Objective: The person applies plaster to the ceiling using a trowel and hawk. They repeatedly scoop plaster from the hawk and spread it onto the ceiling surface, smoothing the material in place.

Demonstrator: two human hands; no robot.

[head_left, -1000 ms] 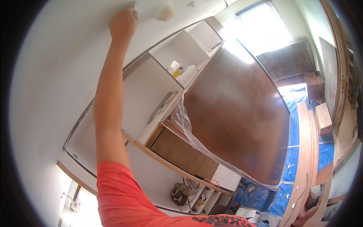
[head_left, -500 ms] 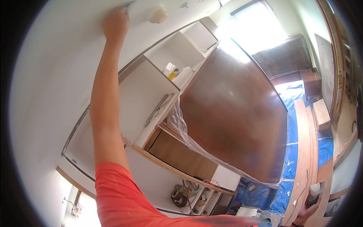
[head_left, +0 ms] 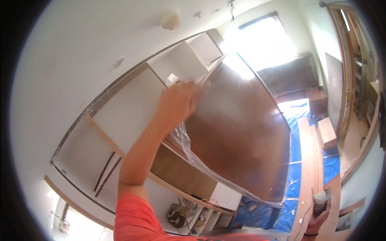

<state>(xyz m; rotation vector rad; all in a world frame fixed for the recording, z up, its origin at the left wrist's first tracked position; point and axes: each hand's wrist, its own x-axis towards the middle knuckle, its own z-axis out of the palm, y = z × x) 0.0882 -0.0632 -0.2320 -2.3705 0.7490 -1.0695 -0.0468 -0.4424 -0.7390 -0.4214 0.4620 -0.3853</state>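
Note:
My left hand [head_left: 177, 105], at the end of a raised arm in a red sleeve, is closed and smeared by motion. A thin, pale blade of what looks like a putty knife [head_left: 204, 83] sticks out past its fingers, in front of the wrapped brown panel [head_left: 241, 132]. Low on the right, my right hand [head_left: 319, 220], with a dark band at the wrist, grips a dark flat scraper carrying a lump of whitish putty [head_left: 320, 197]. On the white ceiling [head_left: 80, 52] there is an oval patch [head_left: 116, 64] near a round cream fixture [head_left: 171, 21].
White open cabinets [head_left: 120, 100] with wooden edges run along the left. Blue sheeting [head_left: 257, 215] covers the floor, with long boards [head_left: 307, 160] lying on it. A bright window [head_left: 269, 38] is at the far end. A power tool [head_left: 177, 215] rests in a lower cabinet.
My left hand has come down from the ceiling, toward the right, to in front of the panel. The ceiling patch now shows. My right hand has come further into view with the scraper.

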